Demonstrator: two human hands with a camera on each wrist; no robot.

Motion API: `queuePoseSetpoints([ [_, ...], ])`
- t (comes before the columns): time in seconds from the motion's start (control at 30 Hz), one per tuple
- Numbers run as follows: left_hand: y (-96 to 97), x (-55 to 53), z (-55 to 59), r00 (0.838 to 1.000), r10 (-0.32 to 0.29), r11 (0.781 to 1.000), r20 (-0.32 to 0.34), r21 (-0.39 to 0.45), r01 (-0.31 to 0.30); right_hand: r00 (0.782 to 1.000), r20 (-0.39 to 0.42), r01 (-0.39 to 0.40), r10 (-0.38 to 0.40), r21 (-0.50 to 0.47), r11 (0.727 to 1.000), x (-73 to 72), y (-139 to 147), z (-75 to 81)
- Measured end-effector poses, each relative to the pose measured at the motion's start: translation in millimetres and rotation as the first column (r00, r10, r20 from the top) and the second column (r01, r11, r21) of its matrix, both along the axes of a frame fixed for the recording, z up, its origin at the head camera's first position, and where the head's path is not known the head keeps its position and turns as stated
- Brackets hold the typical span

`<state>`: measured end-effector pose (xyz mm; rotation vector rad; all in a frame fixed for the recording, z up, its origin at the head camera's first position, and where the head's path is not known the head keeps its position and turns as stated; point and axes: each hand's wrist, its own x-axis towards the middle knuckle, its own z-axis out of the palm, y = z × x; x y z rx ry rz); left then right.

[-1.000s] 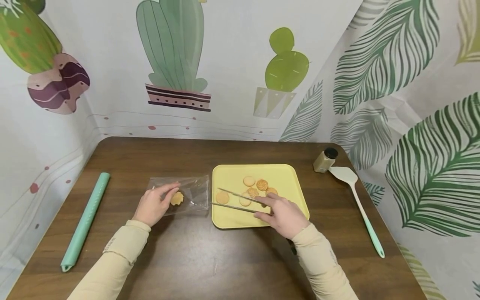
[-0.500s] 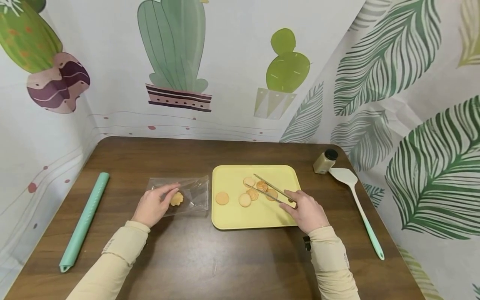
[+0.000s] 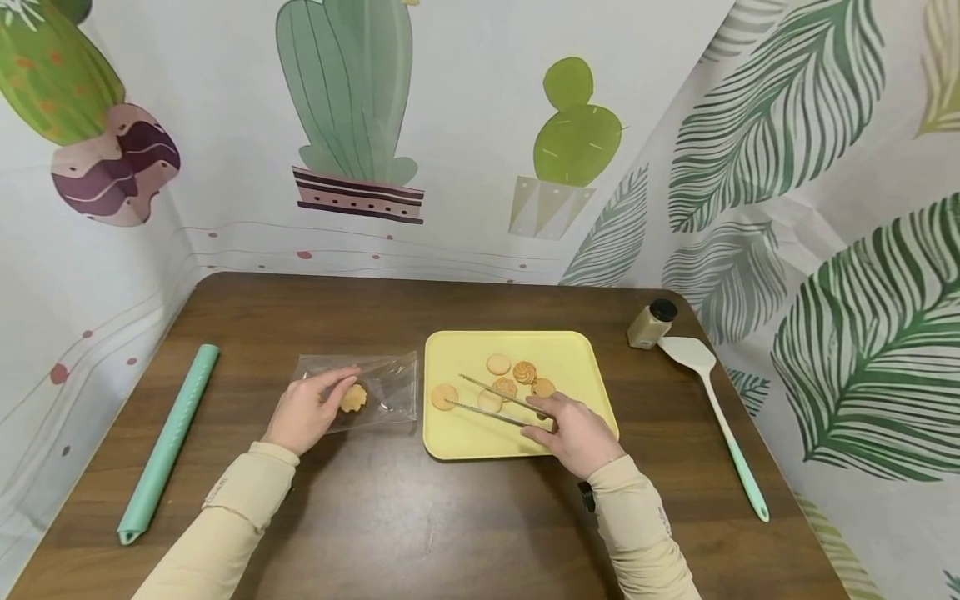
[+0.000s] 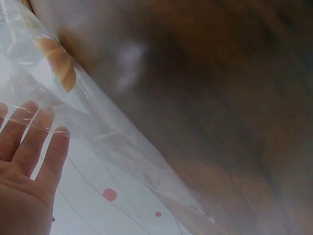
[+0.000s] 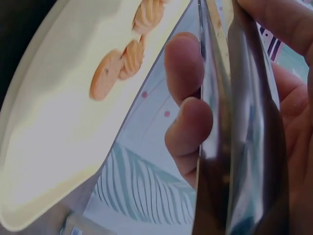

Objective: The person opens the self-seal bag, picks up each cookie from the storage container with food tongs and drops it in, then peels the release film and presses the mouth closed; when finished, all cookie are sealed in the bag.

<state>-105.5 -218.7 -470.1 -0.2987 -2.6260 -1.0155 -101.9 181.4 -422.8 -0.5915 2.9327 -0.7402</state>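
Observation:
My left hand (image 3: 313, 406) holds the mouth of a clear plastic bag (image 3: 392, 385), its fingertips against the film in the left wrist view. A scalloped cookie (image 3: 354, 397) lies inside the bag. In my right hand (image 3: 583, 433) are metal tongs (image 5: 257, 127), gripped between thumb and fingers, their two arms apart. The tongs reach left over a yellow tray (image 3: 585, 354). One tip overlaps a round cookie (image 3: 442, 395) near the tray's left edge; the other tip stands farther back. Several more cookies, among them a swirled cookie (image 3: 525, 372), lie on the tray.
A green rolled cylinder (image 3: 171, 446) lies along the table's left side. At the right, a white spatula (image 3: 716, 400) with a green handle rests beside a dark-lidded jar (image 3: 651, 323). A printed cloth (image 3: 465, 125) hangs behind the brown table (image 3: 360, 517).
The tongs swung right over the middle cookies with their tips closer together, then came back left with the tips spread near the left round cookie. My left hand and the bag stayed put.

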Motion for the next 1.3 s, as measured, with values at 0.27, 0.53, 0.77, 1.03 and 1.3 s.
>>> queuePoseSetpoints([
  [0.27,-0.5,0.9,1.0,1.0,0.001,1.0,0.01,0.009,-0.001,0.999,-0.03,-0.027,0.027,0.014,1.0,0.4,-7,-6.9],
  [0.53,0.3,0.5,0.6,1.0,0.004,1.0,-0.006,0.005,-0.004,0.997,-0.058,-0.042,0.045,0.045,0.998,2.0,-10,-10.9],
  [0.77,1.2,2.0,0.7,1.0,0.004,1.0,-0.004,0.002,-0.004,0.997,-0.07,-0.033,0.038,0.066,0.997,2.8,-11,-13.9],
  [1.03,0.3,1.5,-0.2,1.0,0.007,1.0,-0.012,0.0,-0.007,0.992,-0.104,-0.059,0.066,0.072,0.996,2.7,-10,-14.1],
  [1.3,1.1,1.7,0.3,1.0,0.01,1.0,-0.005,0.008,-0.01,0.985,-0.148,-0.078,0.089,0.079,0.994,3.3,-8,-14.3],
])
